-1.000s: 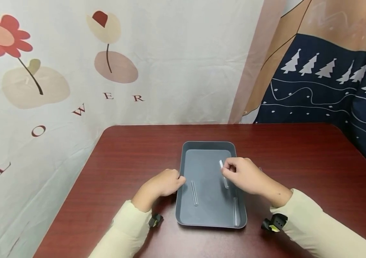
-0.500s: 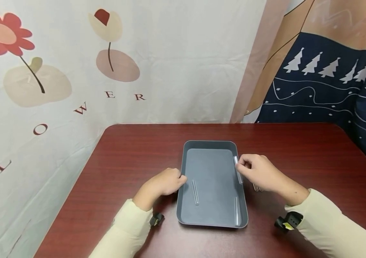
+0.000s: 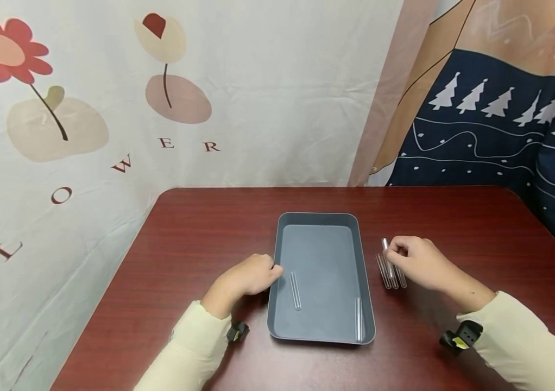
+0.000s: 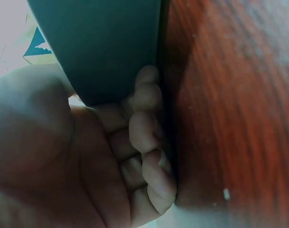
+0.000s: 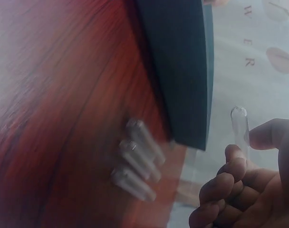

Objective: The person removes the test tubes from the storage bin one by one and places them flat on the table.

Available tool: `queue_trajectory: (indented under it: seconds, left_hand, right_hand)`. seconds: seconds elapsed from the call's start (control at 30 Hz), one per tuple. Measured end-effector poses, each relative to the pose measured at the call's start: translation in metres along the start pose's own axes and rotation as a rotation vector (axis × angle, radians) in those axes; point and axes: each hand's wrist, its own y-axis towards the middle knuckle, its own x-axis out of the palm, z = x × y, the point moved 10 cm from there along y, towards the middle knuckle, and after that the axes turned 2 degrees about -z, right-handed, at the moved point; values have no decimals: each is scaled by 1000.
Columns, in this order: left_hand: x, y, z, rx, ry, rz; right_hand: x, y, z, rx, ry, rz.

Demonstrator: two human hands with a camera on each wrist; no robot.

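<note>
In the head view, my left hand (image 3: pixel 252 276) holds the left wall of a grey tray (image 3: pixel 323 260). In the left wrist view its thumb goes over the rim and its fingers curl against the outer wall. My right hand (image 3: pixel 418 262) pinches a clear glass test tube (image 5: pixel 240 127) between thumb and fingers, to the right of the tray. Below that tube, three more test tubes (image 5: pixel 140 160) lie side by side on the table. Inside the tray are two others: one test tube (image 3: pixel 295 291) at left, and another test tube (image 3: pixel 358 320) along the right wall.
The dark red wooden table (image 3: pixel 209 228) extends around the tray on all sides. Behind it hang a pale curtain (image 3: pixel 277 98) with flower prints and a navy cloth (image 3: pixel 478 141) with white trees. Black wrist cameras sit below both sleeves.
My right hand has carried the pinched test tube from above the tray, rightward over its wall, to above the tubes on the table. My left hand has stayed at the tray's wall.
</note>
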Motion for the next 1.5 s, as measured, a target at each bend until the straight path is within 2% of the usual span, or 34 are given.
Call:
queue_trajectory:
  seconds: [0.37,0.87,1.5]
  left_hand:
    - [1,0,0,2,2,-2]
    - [0,0,1,7,5,10]
    - [-1,-1,2,16,27,29]
  right_hand:
    - [-5,-7,29,30,-41,9]
    - [4,-10,56,54,-66,-63]
    - [13,-8,63,16,-148,-62]
